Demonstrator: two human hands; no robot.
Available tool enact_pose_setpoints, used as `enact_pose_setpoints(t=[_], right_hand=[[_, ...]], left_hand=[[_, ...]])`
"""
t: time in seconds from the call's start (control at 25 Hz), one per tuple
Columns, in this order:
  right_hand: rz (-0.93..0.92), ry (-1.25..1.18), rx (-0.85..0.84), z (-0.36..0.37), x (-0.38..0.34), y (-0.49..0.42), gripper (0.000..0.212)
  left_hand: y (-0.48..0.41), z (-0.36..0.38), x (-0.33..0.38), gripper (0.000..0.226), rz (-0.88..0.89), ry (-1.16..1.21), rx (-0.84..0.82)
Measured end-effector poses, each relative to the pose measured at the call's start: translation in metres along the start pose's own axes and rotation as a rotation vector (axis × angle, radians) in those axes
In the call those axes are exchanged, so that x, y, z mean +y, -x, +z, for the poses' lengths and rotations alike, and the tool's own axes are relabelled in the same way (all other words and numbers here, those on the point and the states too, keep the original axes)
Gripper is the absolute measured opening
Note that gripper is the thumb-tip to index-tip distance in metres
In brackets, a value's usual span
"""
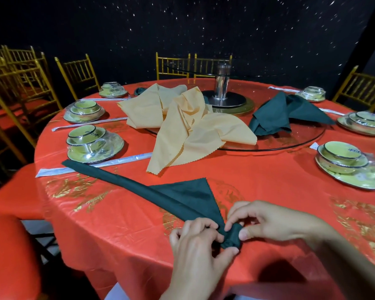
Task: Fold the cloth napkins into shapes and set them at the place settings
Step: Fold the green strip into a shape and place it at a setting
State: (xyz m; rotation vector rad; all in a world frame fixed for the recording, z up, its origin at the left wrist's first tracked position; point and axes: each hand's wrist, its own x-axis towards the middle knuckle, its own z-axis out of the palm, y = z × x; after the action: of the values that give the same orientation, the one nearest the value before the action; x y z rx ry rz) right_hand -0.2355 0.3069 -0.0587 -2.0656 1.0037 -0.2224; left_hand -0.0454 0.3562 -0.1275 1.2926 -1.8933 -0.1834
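Now both grips hold the green napkin's rolled end

Right at the near edge of the red surface (128, 224), my left grip (195, 241) and my right grip (271, 221) meet at one end of the dark green napkin (182, 195). Both grips are bare hands. That end of the napkin is wound into a small tight roll (231, 237). The left grip pinches the roll, with its thumb below and bent fingers on top. The right grip pinches it from the other side, with its thumb against the roll and fingers curled over it.

The rest of the napkin lies on the surface as a long thin band. It runs away to the left, and a pointed flap sticks out beside it. Its far end lies across a long paper wrapper (91, 165), near a bowl set (93, 144) in clear wrap.

In the middle, a heap of yellow napkins (182, 126) lies partly on a glass turning plate (307, 135). More green napkins (277, 115) lie on it too. Gold chairs (78, 72) stand around.
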Motion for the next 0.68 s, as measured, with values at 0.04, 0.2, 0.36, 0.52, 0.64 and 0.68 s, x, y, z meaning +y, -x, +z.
enact_pose_setpoints(t=[0.04, 0.2, 0.36, 0.52, 0.64, 0.68], right_hand=[[0.001, -0.018, 0.024, 0.002, -0.001, -0.004, 0.026], [0.008, -0.168, 0.109, 0.010, -0.004, -0.018, 0.015], [0.006, -0.115, 0.194, 0.016, -0.007, -0.032, 0.011], [-0.017, -0.069, 0.252, 0.022, -0.005, -0.036, 0.015], [0.040, -0.150, 0.101, 0.013, -0.004, -0.024, 0.040], [0.063, -0.175, 0.067, 0.010, -0.004, -0.021, 0.044]], left_hand=[[-0.002, -0.001, -0.003, 0.037, 0.003, -0.013, 0.008], [-0.013, -0.012, -0.015, 0.040, 0.044, -0.052, 0.036], [-0.018, -0.020, -0.022, 0.040, 0.086, -0.078, 0.020], [-0.016, -0.022, -0.031, 0.030, 0.124, -0.049, 0.024], [-0.015, -0.023, -0.036, 0.032, 0.090, -0.034, 0.045], [-0.016, -0.022, -0.037, 0.033, 0.068, -0.030, 0.054]])
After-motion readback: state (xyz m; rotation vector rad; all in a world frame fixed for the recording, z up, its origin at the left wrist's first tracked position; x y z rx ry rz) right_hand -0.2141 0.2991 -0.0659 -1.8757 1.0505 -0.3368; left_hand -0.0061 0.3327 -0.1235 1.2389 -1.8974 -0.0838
